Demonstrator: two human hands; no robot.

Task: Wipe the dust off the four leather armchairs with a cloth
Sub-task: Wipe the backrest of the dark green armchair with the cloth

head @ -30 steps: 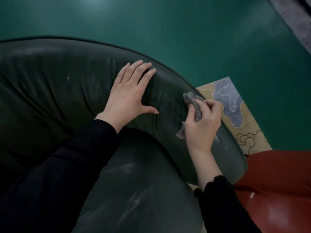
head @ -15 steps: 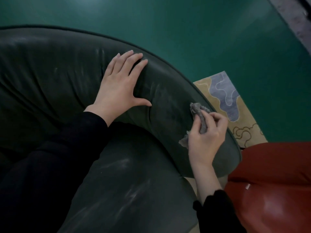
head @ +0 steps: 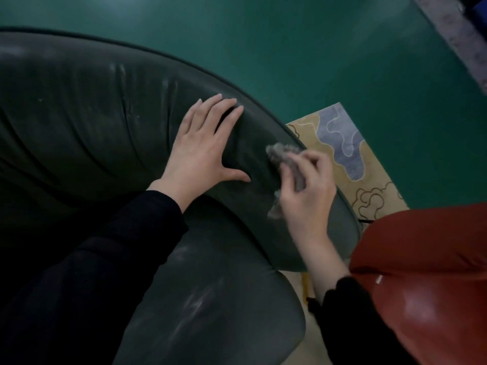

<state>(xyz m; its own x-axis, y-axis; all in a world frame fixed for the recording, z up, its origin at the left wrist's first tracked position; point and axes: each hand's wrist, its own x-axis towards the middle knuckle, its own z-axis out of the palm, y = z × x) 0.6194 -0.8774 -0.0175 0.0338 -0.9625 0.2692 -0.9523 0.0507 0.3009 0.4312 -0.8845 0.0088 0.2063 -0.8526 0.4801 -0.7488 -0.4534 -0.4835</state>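
Note:
A dark green leather armchair (head: 87,122) fills the left and middle of the head view, its curved back and seat streaked with pale dust. My left hand (head: 203,146) lies flat on the padded back, fingers straight and thumb spread. Just to its right, my right hand (head: 305,196) grips a crumpled grey cloth (head: 283,155) and presses it against the right end of the back. Part of the cloth is hidden under my fingers. A red leather armchair (head: 427,272) shows at the lower right.
Green floor (head: 316,48) lies behind the chairs. A yellow and grey patterned rug (head: 342,154) shows between the two armchairs. A grey strip runs along the top right corner.
My right hand with the cloth has slid up and left along the chair back, closer to my left hand. The left hand stays flat on the back. The view has shifted slightly.

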